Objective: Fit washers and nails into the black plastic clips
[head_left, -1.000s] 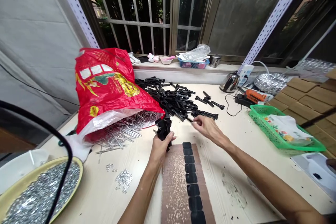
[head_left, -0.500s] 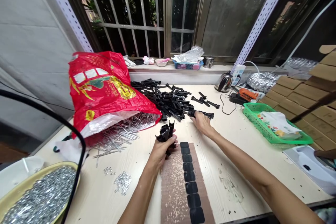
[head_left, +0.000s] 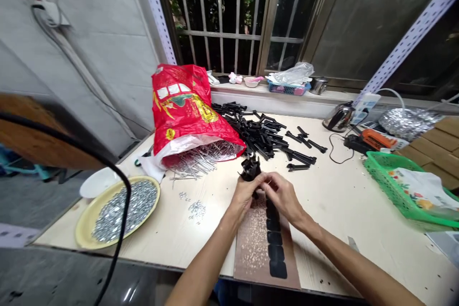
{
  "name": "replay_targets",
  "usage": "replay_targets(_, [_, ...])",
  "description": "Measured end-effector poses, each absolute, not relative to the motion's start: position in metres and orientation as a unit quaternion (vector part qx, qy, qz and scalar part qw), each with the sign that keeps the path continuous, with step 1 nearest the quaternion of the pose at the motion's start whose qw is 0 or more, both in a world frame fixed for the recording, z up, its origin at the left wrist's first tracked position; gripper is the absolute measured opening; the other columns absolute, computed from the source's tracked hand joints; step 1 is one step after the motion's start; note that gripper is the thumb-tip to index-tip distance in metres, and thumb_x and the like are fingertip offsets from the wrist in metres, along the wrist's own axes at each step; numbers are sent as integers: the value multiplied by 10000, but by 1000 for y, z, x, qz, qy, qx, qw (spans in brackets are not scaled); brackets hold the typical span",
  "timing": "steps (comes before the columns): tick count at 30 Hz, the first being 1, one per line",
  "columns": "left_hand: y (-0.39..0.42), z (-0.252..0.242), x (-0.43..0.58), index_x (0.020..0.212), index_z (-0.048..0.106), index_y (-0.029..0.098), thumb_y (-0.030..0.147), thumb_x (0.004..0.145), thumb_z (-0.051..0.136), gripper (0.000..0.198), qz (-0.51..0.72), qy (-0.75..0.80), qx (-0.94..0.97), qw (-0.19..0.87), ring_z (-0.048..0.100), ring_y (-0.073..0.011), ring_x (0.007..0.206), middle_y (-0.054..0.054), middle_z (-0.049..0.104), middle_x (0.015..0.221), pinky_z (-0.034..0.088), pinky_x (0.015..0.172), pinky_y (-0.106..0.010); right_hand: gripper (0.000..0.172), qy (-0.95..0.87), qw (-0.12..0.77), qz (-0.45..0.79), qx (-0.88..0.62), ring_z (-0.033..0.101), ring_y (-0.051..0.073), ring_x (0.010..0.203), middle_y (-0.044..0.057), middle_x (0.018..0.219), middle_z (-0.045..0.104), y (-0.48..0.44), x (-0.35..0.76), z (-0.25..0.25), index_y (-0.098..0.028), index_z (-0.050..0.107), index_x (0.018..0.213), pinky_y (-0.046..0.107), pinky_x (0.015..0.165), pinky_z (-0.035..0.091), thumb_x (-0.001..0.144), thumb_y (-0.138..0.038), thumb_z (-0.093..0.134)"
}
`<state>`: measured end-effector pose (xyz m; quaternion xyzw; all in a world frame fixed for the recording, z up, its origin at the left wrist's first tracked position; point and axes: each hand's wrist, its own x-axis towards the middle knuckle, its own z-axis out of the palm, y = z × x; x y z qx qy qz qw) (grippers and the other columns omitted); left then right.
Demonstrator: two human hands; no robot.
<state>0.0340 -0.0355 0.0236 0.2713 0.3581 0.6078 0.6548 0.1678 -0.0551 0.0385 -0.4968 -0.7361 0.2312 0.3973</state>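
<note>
My left hand (head_left: 244,193) is closed around a bunch of black plastic parts (head_left: 251,167), whose forked ends stick up above the fingers. Against it is my right hand (head_left: 286,197), its thumb and fingers pinched at the lower side of the bunch. What lies between those fingertips is hidden. Both hands are above the far end of a brown board (head_left: 251,248), which carries a row of black square pads (head_left: 276,252). A pile of loose black parts (head_left: 256,131) lies beyond the hands, with several single ones at its right.
Left of the pile, a red bag (head_left: 191,114) spills thin metal rods (head_left: 201,157). A yellow basin (head_left: 81,229) of small metal pieces stands at the table's left, near scattered metal pieces (head_left: 197,210). At right are a green basket (head_left: 385,186), a kettle (head_left: 339,117) and an orange tool (head_left: 378,138).
My right hand has come back from the pile to my left hand, and its fingers now meet the bunch. The view has turned left, bringing the basin fully into sight.
</note>
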Motion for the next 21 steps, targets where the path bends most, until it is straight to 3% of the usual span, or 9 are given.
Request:
replay_targets(3, [-59, 29, 14, 851, 683, 118, 276, 529, 846, 394, 629, 360, 256, 640, 625, -147, 730, -39, 675, 785, 505, 712, -263, 214, -765, 361, 334, -415, 601, 165, 820, 52, 895, 627, -53, 147, 43, -176, 637, 958, 267, 727, 473, 860, -330, 525])
replay_targets(6, [-85, 28, -19, 956, 666, 144, 257, 523, 844, 482, 666, 419, 211, 580, 606, -125, 654, -9, 646, 768, 524, 638, -271, 269, -759, 297, 432, -386, 617, 138, 684, 31, 783, 631, -24, 118, 44, -141, 628, 939, 233, 617, 477, 878, -362, 488])
replay_targets(8, [-102, 24, -38, 937, 660, 153, 252, 516, 842, 469, 682, 452, 194, 541, 585, -114, 619, 8, 618, 756, 529, 589, -270, 276, -774, 258, 383, -433, 614, 119, 636, 22, 735, 626, 1, 88, 40, -124, 620, 897, 205, 579, 456, 903, -325, 430])
replay_targets(11, [-121, 17, -58, 822, 658, 147, 252, 507, 840, 379, 692, 489, 185, 497, 585, -123, 638, 0, 614, 771, 527, 569, -264, 235, -802, 192, 274, -495, 625, 125, 725, 33, 756, 653, 33, 31, 30, -132, 640, 820, 194, 630, 428, 887, -253, 450])
replay_targets(16, [-140, 5, -84, 804, 671, 139, 270, 539, 823, 332, 669, 551, 214, 450, 619, -145, 626, -14, 641, 718, 524, 628, -274, 94, -795, 123, 209, -556, 623, 208, 834, 139, 860, 680, 54, -31, 14, -113, 666, 773, 246, 650, 393, 758, -153, 582])
replay_targets(21, [-143, -2, -98, 772, 672, 134, 288, 549, 811, 305, 662, 553, 236, 447, 624, -153, 629, -23, 654, 714, 526, 649, -289, 171, -806, 90, 183, -555, 610, 191, 778, 117, 818, 680, 47, -20, 8, -132, 683, 784, 239, 608, 348, 784, -140, 512])
